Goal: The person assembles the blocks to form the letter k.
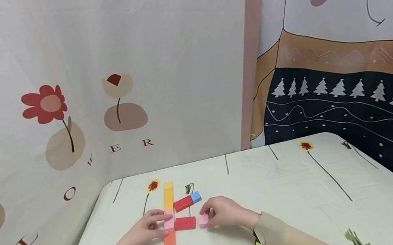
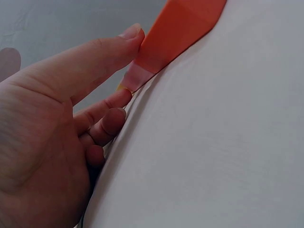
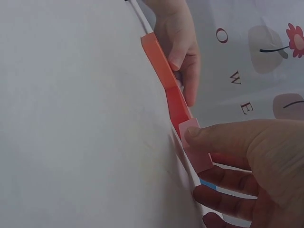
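A line of blocks runs up the table: an orange block (image 1: pixel 169 242) nearest, a pink block (image 1: pixel 168 221) in the middle, a yellow-orange block (image 1: pixel 168 197) beyond. My left hand (image 1: pixel 149 226) lies at the line's left side, its extended fingers touching the middle pink block and the thumb beside the orange block's joint. Between thumb and fingers my right hand (image 1: pixel 224 212) pinches a small pink block (image 3: pixel 196 147). It is at the right end of a red block (image 1: pixel 185 223), which branches from the line; whether they touch is unclear.
A second red block (image 1: pixel 183 203) slants off the line farther back, with a blue block (image 1: pixel 196 196) at its right end. A yellow block (image 1: pixel 168 184) tops the line. The white tablecloth (image 1: pixel 280 186) has printed flowers. Fabric walls stand behind and at the left.
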Tool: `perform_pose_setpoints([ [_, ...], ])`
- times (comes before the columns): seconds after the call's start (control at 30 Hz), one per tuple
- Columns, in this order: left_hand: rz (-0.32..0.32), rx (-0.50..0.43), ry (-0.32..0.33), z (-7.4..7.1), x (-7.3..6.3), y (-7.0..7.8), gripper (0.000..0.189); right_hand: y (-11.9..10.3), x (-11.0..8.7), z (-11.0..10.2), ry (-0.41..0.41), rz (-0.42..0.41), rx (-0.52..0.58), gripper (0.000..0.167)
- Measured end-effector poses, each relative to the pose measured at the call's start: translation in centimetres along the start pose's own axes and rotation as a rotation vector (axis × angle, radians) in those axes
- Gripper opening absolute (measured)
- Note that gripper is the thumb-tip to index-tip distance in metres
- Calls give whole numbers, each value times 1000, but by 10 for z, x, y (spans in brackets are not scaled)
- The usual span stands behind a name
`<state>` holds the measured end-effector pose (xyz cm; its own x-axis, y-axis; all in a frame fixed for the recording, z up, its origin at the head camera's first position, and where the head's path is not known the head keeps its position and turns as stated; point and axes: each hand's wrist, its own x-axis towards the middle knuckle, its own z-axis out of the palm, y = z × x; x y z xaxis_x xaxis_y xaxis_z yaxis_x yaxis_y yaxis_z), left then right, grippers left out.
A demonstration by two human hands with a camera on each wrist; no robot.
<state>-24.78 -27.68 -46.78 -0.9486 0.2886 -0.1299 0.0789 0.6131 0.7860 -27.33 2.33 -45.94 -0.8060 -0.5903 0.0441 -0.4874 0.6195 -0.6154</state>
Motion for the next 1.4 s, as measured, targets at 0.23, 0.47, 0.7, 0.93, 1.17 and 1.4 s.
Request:
perform_pose_setpoints([
  [0.23, 7, -11, -4, -1, 1, -1, 47, -4, 2, 1, -7, 8, -16, 28],
  [0.47, -1, 3, 1, 0, 2, -3, 47, -3, 3, 3, -5, 10, -32, 30],
  [0.7, -4, 13, 0, 0, 1, -1, 47, -4, 4, 5, 1, -6, -51, 30],
  [0.93, -14, 9, 1, 0, 1, -1, 48, -5, 6, 5, 1, 8, -41, 30],
  [1.17, -11, 13, 1, 0, -1, 0, 48, -5, 6, 6, 9, -8, -52, 29],
  [1.4, -1, 27, 5, 0, -1, 1, 46, -6, 5, 6, 9, -8, -49, 29],
])
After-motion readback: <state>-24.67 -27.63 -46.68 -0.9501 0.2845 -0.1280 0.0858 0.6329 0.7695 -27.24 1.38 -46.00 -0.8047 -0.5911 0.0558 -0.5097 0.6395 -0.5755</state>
